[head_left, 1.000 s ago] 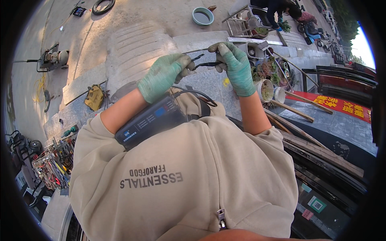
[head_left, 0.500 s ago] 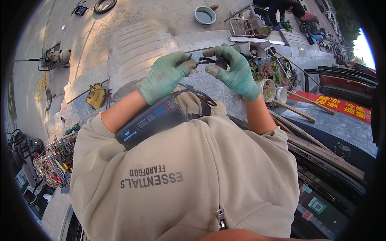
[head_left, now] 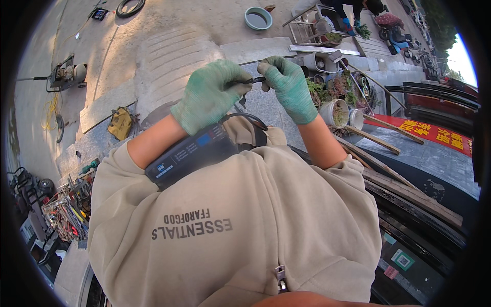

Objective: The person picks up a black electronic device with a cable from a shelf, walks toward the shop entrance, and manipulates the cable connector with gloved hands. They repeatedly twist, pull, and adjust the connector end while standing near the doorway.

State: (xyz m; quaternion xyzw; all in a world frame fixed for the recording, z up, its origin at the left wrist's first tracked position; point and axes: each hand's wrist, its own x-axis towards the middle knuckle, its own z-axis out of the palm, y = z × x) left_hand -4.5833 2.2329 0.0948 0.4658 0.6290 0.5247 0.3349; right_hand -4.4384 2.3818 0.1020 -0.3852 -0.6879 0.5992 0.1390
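Note:
Green work gloves cover both my hands, held close together in front of my body. A thin black piece, perhaps a cable or connector, spans the small gap between them. My left hand pinches one end of it, fingers closed. The thumb and fingertips of my right hand grip the other end. A short dark end hangs below the left fingers. Just under my left wrist lies a dark box-shaped device with a blue patch, against my sweatshirt. A black cable loops from its upper end.
Hand tools crowd a rack at the left, near a yellow bag. Planters and buckets stand at the right beside wooden strips. A basin sits ahead. Another person bends over greenery at the far right.
My hands have come closer together, and the black piece now runs straight between their fingertips. The right hand has shifted left, with its fingers more tightly closed.

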